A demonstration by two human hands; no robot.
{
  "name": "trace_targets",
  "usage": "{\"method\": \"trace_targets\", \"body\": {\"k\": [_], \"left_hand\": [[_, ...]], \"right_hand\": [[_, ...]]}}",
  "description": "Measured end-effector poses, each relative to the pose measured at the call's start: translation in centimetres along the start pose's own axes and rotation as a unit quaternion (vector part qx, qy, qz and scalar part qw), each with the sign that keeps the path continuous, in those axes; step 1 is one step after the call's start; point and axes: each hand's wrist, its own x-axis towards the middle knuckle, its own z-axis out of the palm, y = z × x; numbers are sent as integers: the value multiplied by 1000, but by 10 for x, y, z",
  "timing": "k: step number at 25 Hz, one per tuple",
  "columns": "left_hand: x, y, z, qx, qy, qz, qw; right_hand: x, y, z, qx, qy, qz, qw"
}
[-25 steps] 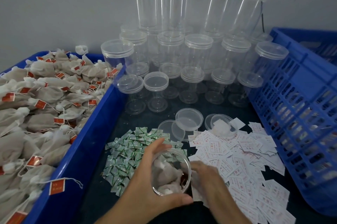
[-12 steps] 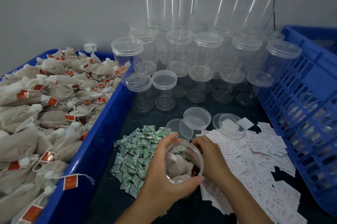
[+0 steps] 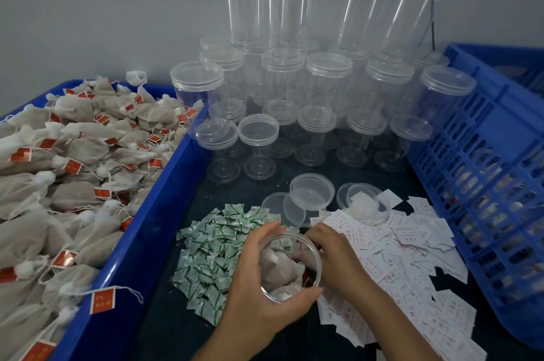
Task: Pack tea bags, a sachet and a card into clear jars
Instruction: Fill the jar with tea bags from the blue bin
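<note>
Hands meet low at the near edge of the dark table (image 3: pixel 164 328). The left hand (image 3: pixel 256 296) wraps the open jar (image 3: pixel 294 257), thumb at the near rim and fingers curled round the far side, tipping its mouth toward the person. Tea bags (image 3: pixel 278 271) sit inside it. The right hand (image 3: pixel 332 257) rests against the jar's right rim with its fingers bent toward the mouth; I cannot tell whether they pinch anything. Green sachets (image 3: pixel 212 251) lie heaped just left of the jar, and white cards (image 3: pixel 412 257) are scattered to its right. Past those lie loose lids (image 3: pixel 312 191), one holding something white. On the left a blue bin (image 3: pixel 153 213) is piled with red-tagged loose bags (image 3: pixel 73 154); on the right stands a blue crate (image 3: pixel 485 169). At the back, lidded stacked jars (image 3: pixel 328 87) rise against the wall.
</note>
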Motion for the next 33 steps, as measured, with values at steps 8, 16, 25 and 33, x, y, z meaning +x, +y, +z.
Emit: {"method": "trace_targets", "body": {"k": [8,16,25,33], "left_hand": [[1,-1,2,2,4,0,1000],[-1,0,0,6,5,-5,1000],[0,0,1,12,1,-7,1000],[0,-1,1,15,1,-4,1000]], "right_hand": [[-36,-57,-78,253,12,-58,966],[-21,-17,-80,2,24,43,999],[-13,26,-37,-23,-28,118,992],[-18,-3,-71,87,78,97,988]]}}
